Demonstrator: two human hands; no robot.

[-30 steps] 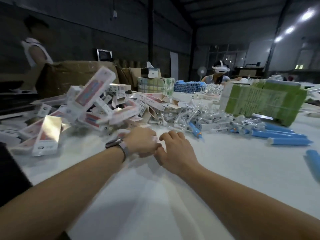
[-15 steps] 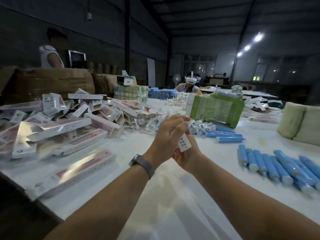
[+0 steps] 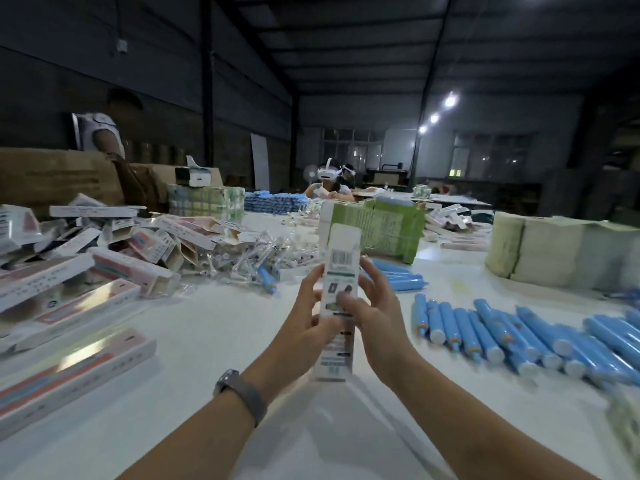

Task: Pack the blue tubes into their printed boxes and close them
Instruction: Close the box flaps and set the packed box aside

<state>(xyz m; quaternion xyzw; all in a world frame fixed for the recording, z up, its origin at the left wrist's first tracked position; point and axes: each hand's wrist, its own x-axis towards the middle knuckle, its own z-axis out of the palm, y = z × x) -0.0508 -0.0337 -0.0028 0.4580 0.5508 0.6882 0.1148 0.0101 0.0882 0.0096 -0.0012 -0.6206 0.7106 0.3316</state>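
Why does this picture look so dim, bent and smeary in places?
Head view: the hall is dark, lit by a few ceiling lamps flaring white. The wide lens bows the roof beams and table edges. The blue tubes smear toward the right edge. Glare streaks the foil boxes on the left. The box held in both hands is fairly sharp.

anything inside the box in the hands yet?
Can't tell. Printed box, held upright by left hand and right hand, shows only its outer faces. Its top flap stands open, but the inside faces away.
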